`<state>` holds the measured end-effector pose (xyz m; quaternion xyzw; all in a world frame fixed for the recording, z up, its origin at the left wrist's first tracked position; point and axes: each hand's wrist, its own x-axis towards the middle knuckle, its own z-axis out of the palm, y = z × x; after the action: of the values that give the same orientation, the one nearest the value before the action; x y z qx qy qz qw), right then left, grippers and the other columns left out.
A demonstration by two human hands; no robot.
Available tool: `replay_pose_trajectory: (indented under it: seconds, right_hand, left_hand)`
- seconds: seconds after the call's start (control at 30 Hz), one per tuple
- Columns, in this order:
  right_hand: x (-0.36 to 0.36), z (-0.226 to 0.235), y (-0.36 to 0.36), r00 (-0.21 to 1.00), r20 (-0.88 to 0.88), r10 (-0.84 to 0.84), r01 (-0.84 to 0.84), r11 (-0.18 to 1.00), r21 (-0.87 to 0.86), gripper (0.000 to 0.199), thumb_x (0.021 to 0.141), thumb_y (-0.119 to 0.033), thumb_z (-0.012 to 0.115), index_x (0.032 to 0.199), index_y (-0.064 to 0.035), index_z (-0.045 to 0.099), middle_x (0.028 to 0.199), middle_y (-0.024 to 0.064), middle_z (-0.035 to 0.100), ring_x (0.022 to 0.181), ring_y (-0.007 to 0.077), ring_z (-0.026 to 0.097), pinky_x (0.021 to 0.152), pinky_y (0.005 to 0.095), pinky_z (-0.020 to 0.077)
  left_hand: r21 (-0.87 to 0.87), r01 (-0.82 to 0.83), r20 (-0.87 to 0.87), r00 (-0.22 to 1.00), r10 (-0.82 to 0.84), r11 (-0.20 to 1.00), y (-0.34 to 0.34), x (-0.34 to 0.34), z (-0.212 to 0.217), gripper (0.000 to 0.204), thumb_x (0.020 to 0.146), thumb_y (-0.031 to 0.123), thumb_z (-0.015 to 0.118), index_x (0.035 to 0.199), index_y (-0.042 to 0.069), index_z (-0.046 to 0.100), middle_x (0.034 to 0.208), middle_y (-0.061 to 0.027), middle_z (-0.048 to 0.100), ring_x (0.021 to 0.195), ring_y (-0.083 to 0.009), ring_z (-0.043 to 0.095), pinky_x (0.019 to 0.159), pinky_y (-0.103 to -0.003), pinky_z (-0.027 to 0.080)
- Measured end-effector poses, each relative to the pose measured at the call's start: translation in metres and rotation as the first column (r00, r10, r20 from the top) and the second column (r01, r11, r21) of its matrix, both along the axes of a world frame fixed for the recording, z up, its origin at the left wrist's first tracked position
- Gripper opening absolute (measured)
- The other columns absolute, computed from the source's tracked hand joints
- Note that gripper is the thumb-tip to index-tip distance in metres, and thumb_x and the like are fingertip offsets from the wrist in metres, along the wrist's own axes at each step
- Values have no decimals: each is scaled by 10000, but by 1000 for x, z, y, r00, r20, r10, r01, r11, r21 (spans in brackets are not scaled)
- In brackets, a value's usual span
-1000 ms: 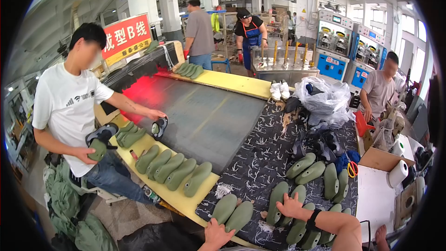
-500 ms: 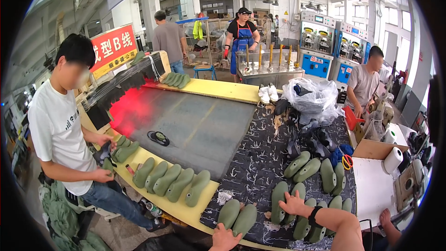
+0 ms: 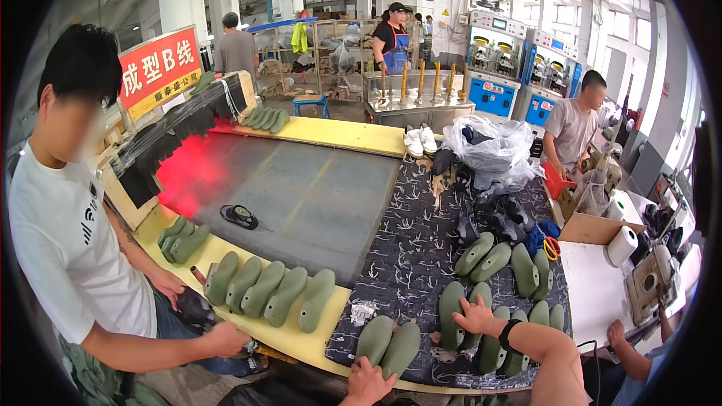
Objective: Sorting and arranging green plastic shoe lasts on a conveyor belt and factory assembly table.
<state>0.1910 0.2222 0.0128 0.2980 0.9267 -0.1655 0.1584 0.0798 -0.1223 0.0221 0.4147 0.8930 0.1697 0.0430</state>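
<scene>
a long grey conveyor belt (image 3: 316,195) runs down the middle of the work table, a small black shoe sole (image 3: 239,216) lying on it. along the belt's near edge a yellow padded ledge (image 3: 286,334) carries a row of olive-green plastic shoe lasts (image 3: 271,293). right of the belt, a dark patterned cloth cover (image 3: 410,256) holds more green lasts (image 3: 492,256), black shoe uppers (image 3: 496,214) and a clear plastic bag (image 3: 492,146). beyond the belt, a pair of white sneakers (image 3: 419,139) sits on the far yellow ledge (image 3: 338,134).

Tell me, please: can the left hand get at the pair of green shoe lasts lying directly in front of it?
Probably yes: the left hand already touches the near end of the pair of green shoe lasts, and nothing lies between them.
</scene>
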Motion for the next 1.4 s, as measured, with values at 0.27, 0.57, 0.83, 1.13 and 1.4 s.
replay_pose_trajectory:
  seconds: [0.27, 0.57, 0.83, 1.13, 1.4]
  right_hand:
    - [-3, 12, -5, 999, 30, -42, 43, 999, -27, 752, 881, -597, 350, 1406, -62, 309, 1250, 239, 558, 1350, 526, 196, 1042, 588, 303]
    - [-2, 18, -6, 996, 39, -79, 81, 995, -59, 783, 884, -603, 345, 1433, -50, 276, 1240, 223, 566, 1365, 514, 163, 1002, 634, 298]
    - [-3, 16, -4, 996, 61, -64, 68, 995, -73, 776, 892, -600, 326, 1441, -54, 272, 1261, 219, 558, 1396, 476, 112, 870, 738, 326]
    - [1, 30, -11, 992, 33, -125, 127, 989, -74, 763, 878, -591, 365, 1422, -59, 310, 1282, 217, 544, 1400, 468, 127, 901, 730, 303]
    - [-1, 27, -15, 990, -45, -132, 130, 990, -48, 705, 856, -559, 418, 1345, -53, 378, 1127, 231, 623, 1334, 524, 226, 1001, 600, 327]
  left_hand:
    - [29, -19, -42, 999, 20, 999, 1, 6, -4, 514, 703, 525, 679, 732, 12, 699, 950, -199, 496, 789, -395, 593, 628, -466, 530]
    - [-31, -95, 2, 995, 95, 995, 7, 19, 7, 563, 713, 518, 676, 907, -10, 685, 1101, -293, 527, 867, -404, 605, 710, -475, 512]
    - [5, -114, -90, 989, 114, 993, 10, 18, -8, 553, 660, 546, 698, 792, 10, 722, 1035, -257, 522, 799, -393, 609, 655, -476, 519]
    - [-5, -129, -35, 991, 129, 992, 12, 24, 5, 548, 748, 489, 681, 937, -25, 691, 1091, -342, 576, 836, -411, 624, 736, -466, 520]
    - [-52, -105, 14, 994, 106, 993, 9, 17, 1, 503, 726, 500, 669, 788, 2, 711, 978, -200, 476, 879, -409, 542, 745, -468, 500]
